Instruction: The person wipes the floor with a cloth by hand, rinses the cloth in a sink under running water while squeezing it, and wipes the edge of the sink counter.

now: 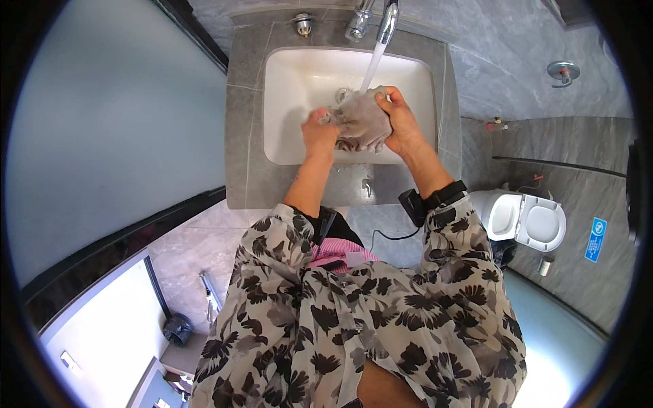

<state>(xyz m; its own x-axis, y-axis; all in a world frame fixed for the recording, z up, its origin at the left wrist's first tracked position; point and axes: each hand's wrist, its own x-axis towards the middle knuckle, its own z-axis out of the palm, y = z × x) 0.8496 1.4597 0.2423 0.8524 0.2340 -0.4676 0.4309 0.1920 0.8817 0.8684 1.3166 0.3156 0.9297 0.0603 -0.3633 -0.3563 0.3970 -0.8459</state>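
Over the white sink basin, both hands hold a wet grey cloth. My left hand is closed on the cloth's left end. At the right end, my right hand grips it with the thumb on top and the fingers partly hidden behind. A stream of water runs from the chrome faucet onto the upper part of the cloth. Just left of the cloth's top edge, the metal drain shows in the basin.
A grey stone countertop surrounds the basin. On its back edge sits a chrome drain stopper, left of another chrome fitting. A toilet with its lid raised stands at right. A frosted glass panel borders the left side.
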